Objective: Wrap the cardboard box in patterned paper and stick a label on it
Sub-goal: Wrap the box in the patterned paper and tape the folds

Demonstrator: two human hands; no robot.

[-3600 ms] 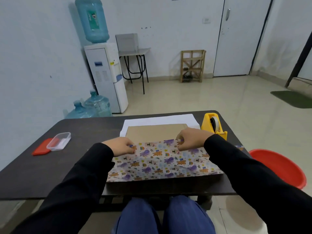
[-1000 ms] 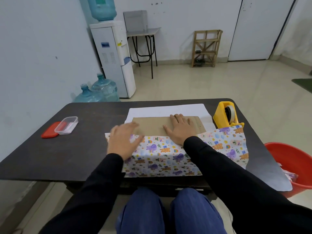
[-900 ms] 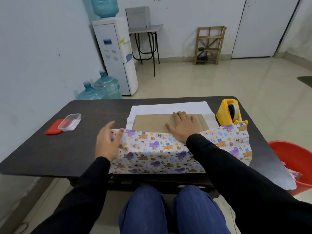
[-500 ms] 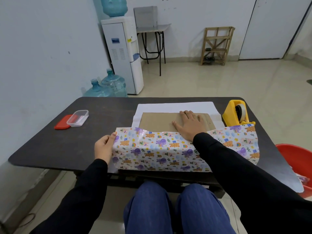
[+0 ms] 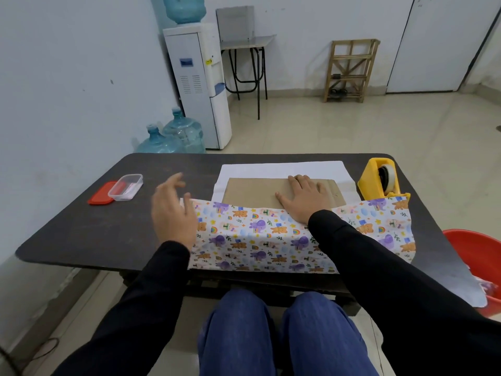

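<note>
A flat brown cardboard box lies on the dark table. Patterned paper with bears and rainbows is folded up over the box's near half, and its white underside shows beyond the box. My right hand rests flat, palm down, on the box at the paper's upper edge. My left hand hovers at the paper's left edge, fingers spread and blurred, holding nothing. No label can be made out.
A yellow tape dispenser stands at the table's right, beside the paper. A clear plastic tub sits on its red lid at the left. A red bucket stands on the floor by the table's right edge.
My left hand has let go of the paper's left edge and lifted, fingers spreading. The right hand stays flat on the box. The camera has shifted slightly.
</note>
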